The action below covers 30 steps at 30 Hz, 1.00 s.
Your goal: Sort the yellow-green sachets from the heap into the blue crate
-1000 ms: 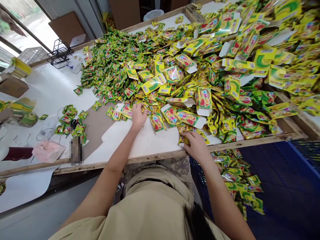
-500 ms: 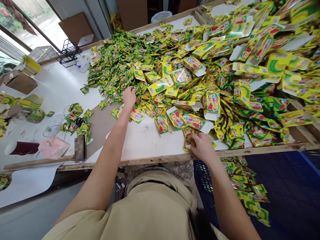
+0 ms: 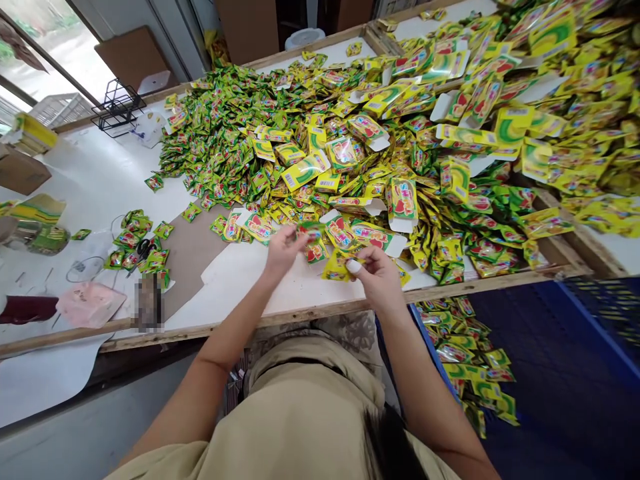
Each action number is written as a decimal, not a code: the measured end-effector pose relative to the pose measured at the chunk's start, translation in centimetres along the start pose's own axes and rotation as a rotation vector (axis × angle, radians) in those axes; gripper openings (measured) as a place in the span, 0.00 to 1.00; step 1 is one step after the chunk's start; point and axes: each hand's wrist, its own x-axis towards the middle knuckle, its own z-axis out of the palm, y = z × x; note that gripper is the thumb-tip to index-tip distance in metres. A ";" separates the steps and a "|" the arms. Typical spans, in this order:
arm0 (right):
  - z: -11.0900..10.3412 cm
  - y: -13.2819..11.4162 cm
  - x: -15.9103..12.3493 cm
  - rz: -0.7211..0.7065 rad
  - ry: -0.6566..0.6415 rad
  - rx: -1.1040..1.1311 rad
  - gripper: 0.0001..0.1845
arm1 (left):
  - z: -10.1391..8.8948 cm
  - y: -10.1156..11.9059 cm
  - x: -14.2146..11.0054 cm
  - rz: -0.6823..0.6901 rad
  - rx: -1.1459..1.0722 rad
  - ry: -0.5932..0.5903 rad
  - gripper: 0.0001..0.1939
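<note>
My left hand (image 3: 285,252) is closed over the white tabletop, fingertips pinching a small green candy packet (image 3: 312,231) that looks slightly blurred. Close to its right, my right hand (image 3: 379,275) grips a yellow packet (image 3: 336,267) between thumb and fingers, just above the table. Behind both hands lie yellow-and-green printed boxes (image 3: 371,235) with open white flaps. A large heap of small green packets (image 3: 215,133) spreads at the back left, and more yellow packets (image 3: 425,233) are piled to the right.
Scissors (image 3: 145,249) lie among loose green packets on the left, near a pink bag (image 3: 91,304). A black wire rack (image 3: 117,110) stands at the back left. Below the wooden table edge (image 3: 450,291), a blue crate (image 3: 560,373) holds yellow packets.
My left hand has come back from the green heap towards my right hand, now with a green packet. The right hand has lifted the yellow packet and moved slightly left. The view has shifted.
</note>
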 end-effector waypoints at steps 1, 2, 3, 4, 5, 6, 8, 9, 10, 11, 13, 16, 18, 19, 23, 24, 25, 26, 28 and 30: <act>0.8 0.1 0.3 0.003 0.000 0.031 0.17 | 1.0 0.2 -1.5 -0.034 -0.066 -0.075 0.16; 1.4 0.3 0.5 0.004 0.002 0.046 0.17 | 1.7 0.3 -2.6 -0.072 -0.133 -0.131 0.17; 1.8 0.6 0.7 0.005 0.005 0.050 0.17 | 2.2 0.5 -3.5 -0.118 -0.186 -0.173 0.18; 2.0 0.9 0.9 0.006 0.008 0.045 0.17 | 2.4 0.6 -4.1 -0.162 -0.223 -0.201 0.19; 2.0 1.2 1.0 0.008 0.011 0.035 0.17 | 2.4 0.7 -4.4 -0.205 -0.250 -0.221 0.19; 1.9 1.5 1.0 0.008 0.013 0.021 0.17 | 2.4 0.8 -4.6 -0.243 -0.267 -0.235 0.20; 1.6 2.0 1.0 0.000 0.018 -0.023 0.16 | 2.1 0.7 -4.8 -0.289 -0.279 -0.253 0.21; 1.3 2.2 0.9 -0.009 0.023 -0.053 0.16 | 2.0 0.6 -4.7 -0.301 -0.282 -0.259 0.22; 1.1 2.3 0.9 -0.018 0.026 -0.084 0.15 | 1.9 0.5 -4.7 -0.309 -0.286 -0.261 0.22; 1.0 2.3 0.8 -0.024 0.024 -0.113 0.14 | 1.9 0.3 -4.7 -0.315 -0.286 -0.259 0.23; 0.8 2.4 0.8 -0.019 0.006 -0.147 0.14 | 2.0 0.0 -4.7 -0.321 -0.278 -0.241 0.22; 0.9 2.5 0.8 0.039 0.005 -0.078 0.16 | 2.3 -0.3 -4.7 -0.331 -0.288 -0.183 0.21; 1.2 2.6 0.7 0.082 0.055 0.015 0.17 | 2.6 -0.4 -4.8 -0.332 -0.314 -0.131 0.20; 1.4 2.7 0.6 0.099 0.085 0.057 0.17 | 2.7 -0.3 -4.9 -0.327 -0.326 -0.105 0.20; 2.7 3.1 -0.1 0.161 0.162 0.167 0.18 | 3.4 -0.2 -5.5 -0.286 -0.305 -0.039 0.19; 3.0 3.2 -0.3 0.175 0.174 0.189 0.19 | 3.6 -0.3 -5.7 -0.267 -0.292 -0.036 0.18; 3.2 3.3 -0.5 0.185 0.185 0.207 0.19 | 3.8 -0.4 -5.8 -0.241 -0.279 -0.038 0.18; 3.4 3.5 -0.6 0.191 0.193 0.220 0.19 | 3.9 -0.6 -5.9 -0.212 -0.269 -0.044 0.18; 3.5 3.6 -0.9 0.190 0.187 0.224 0.19 | 3.9 -1.0 -6.0 -0.164 -0.248 -0.052 0.19; 3.1 3.7 -1.0 0.182 0.150 0.196 0.19 | 3.7 -1.3 -5.9 -0.157 -0.229 -0.045 0.19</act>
